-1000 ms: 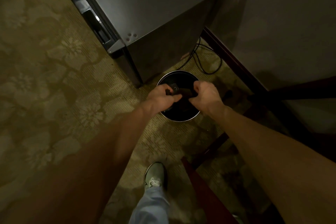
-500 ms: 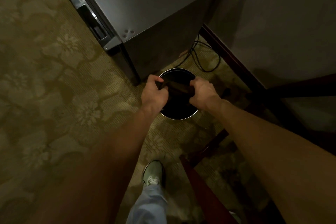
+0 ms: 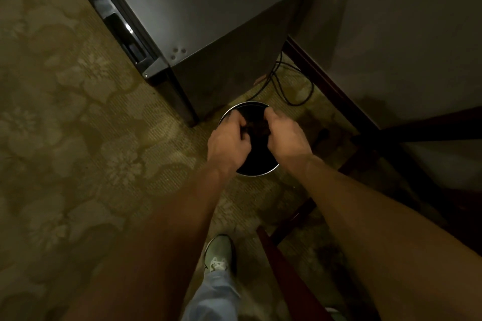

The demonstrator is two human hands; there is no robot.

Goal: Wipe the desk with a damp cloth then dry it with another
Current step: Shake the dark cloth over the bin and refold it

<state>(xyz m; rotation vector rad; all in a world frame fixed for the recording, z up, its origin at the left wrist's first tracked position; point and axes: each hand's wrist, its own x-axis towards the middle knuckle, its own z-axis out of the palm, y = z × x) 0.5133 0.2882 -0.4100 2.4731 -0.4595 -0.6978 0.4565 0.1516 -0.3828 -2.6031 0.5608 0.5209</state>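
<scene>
- Cloth (image 3: 257, 128): small dark bunch, held in the air right over the bin (image 3: 260, 174), strung between the 2 hands.
- Left hand (image 3: 229, 142): over the bin's left half, fingers curled round the cloth's left end.
- Right hand (image 3: 285, 137): over the bin's right half, fingers curled round the other end. The hands are close together, w/ a short stretch of cloth showing between them.
- Handling (my read): soft, limp and light, no stiff part, so it folds wherever it's gripped. If it's the damp 1 it'll be a bit heavier, may drip and will cling to skin. Not fragile, so it can be squeezed hard.
- Where to hold: 1 end in each fist for twisting, as now. For wiping, bunch or fold it flat under 1 palm.
- Looks like wringing over the bin, but no drips visible, too dim to tell wet or dry.
- Bin: round, metal rim, open top, standing on the carpet (image 3: 78, 138). Inside reads black, can't tell if there's water, a liner or anything else in it.
- Beyond the bin: fridge (image 3: 198, 21) on the left side, w/ cables (image 3: 292, 86) on the floor between it and the wall.
- Near side of the bin: 1 shoe (image 3: 217, 255) on the carpet.
- No 2nd cloth in view, and no surface top that I can make out.
</scene>
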